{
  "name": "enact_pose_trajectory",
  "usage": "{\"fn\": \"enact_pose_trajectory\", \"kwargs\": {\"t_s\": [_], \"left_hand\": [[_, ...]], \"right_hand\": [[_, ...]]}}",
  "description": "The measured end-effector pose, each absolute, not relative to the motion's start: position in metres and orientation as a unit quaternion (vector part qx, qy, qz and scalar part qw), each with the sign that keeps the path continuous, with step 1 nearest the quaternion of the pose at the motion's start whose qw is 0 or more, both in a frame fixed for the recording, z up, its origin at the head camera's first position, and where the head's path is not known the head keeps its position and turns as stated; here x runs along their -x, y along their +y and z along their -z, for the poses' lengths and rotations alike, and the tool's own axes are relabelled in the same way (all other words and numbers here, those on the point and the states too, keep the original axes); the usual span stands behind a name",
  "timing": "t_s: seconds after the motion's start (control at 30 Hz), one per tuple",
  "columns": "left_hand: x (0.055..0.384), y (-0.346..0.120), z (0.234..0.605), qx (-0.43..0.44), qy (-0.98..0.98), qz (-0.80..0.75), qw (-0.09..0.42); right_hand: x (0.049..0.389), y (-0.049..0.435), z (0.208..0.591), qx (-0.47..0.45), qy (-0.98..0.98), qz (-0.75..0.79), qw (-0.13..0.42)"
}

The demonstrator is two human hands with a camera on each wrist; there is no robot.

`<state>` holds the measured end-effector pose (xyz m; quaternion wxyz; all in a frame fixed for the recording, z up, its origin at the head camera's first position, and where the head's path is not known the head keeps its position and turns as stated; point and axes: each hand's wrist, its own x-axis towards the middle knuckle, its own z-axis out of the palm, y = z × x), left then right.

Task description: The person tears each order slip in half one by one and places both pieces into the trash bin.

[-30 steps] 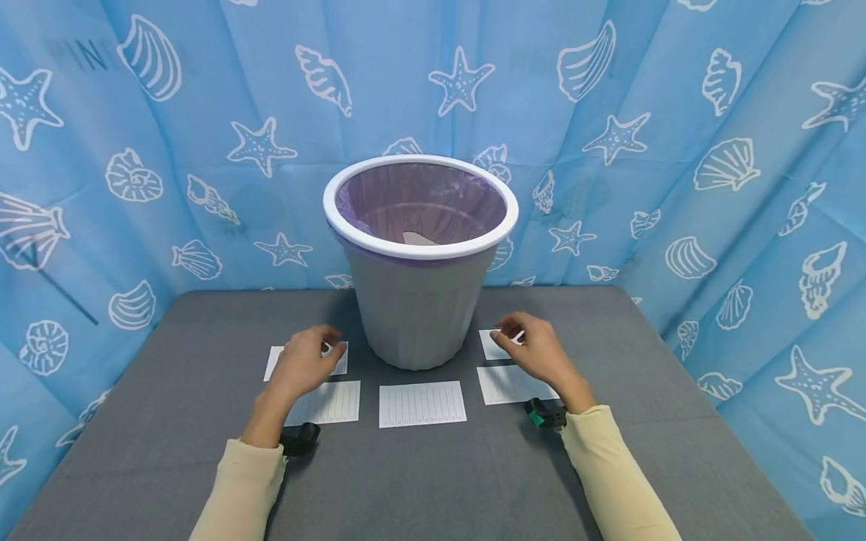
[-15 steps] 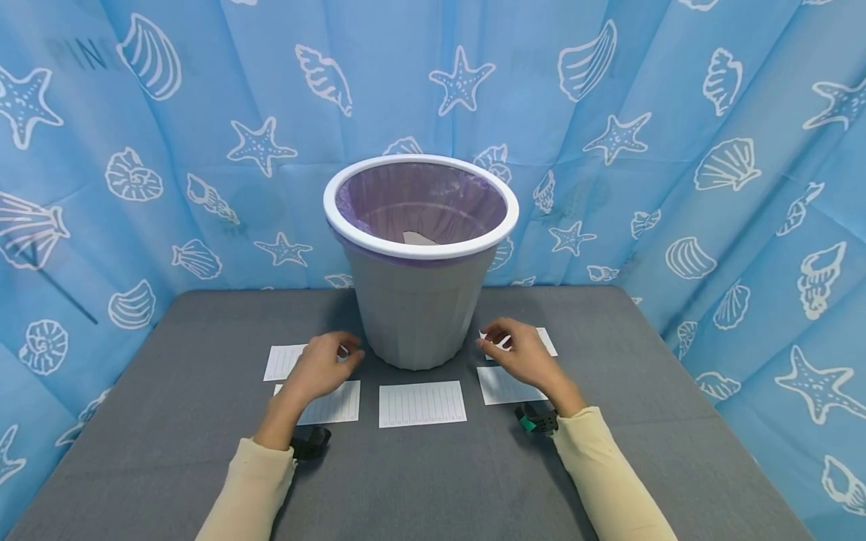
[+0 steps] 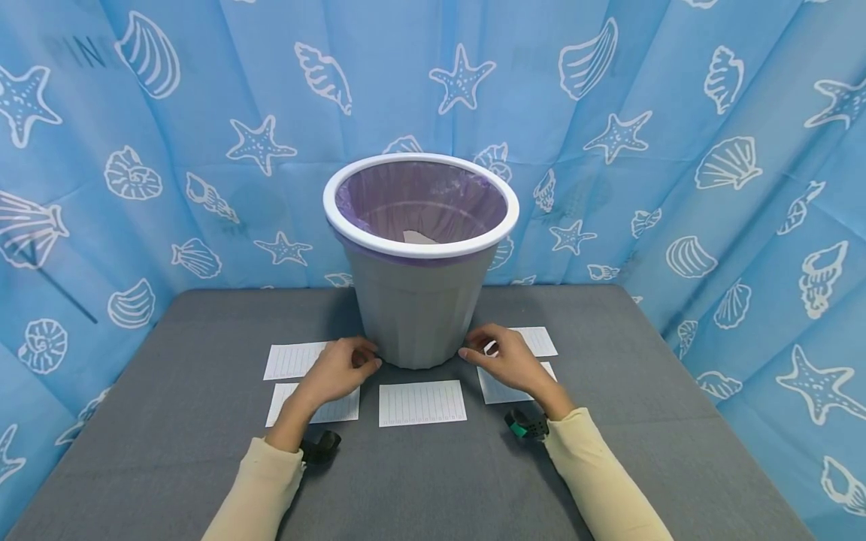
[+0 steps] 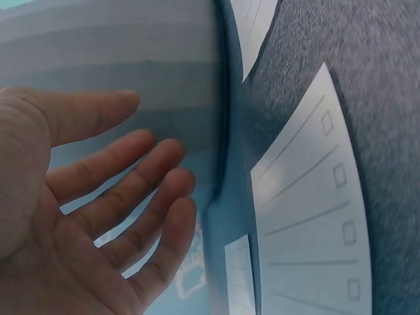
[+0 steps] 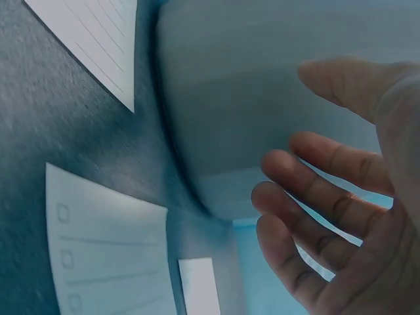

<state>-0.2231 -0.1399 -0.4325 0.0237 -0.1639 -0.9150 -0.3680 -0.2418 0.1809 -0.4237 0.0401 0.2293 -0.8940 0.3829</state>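
A grey trash can (image 3: 418, 315) with a white rim and a purple liner stands at the table's back middle. Close to its lower left side is my left hand (image 3: 338, 368), fingers loosely bent and holding nothing. My right hand (image 3: 504, 359) mirrors it at the lower right side, also holding nothing. Both wrist views show relaxed, spread fingers (image 4: 118, 203) in front of the can's wall (image 5: 223, 98). Inside the can, a pale scrap (image 3: 418, 237) shows against the liner.
Lined white paper cards lie around the can: one in front (image 3: 422, 404), two at left, with the rear card (image 3: 287, 361) partly behind my hand, and two at right, including a rear card (image 3: 539, 342). A blue shell-print curtain (image 3: 271, 90) hangs behind the grey table (image 3: 433, 481).
Both hands have moved inward from above the cards toward the can's lower sides, left hand to the right and right hand to the left. The can and cards have stayed in place.
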Motion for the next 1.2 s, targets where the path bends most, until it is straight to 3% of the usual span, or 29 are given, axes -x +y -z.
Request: {"fn": "enact_pose_trajectory", "kwargs": {"t_s": [1.2], "left_hand": [[0.220, -0.120, 0.444, 0.267, -0.877, 0.396, -0.054]], "right_hand": [[0.239, 0.162, 0.441, -0.302, -0.859, -0.410, -0.061]]}}
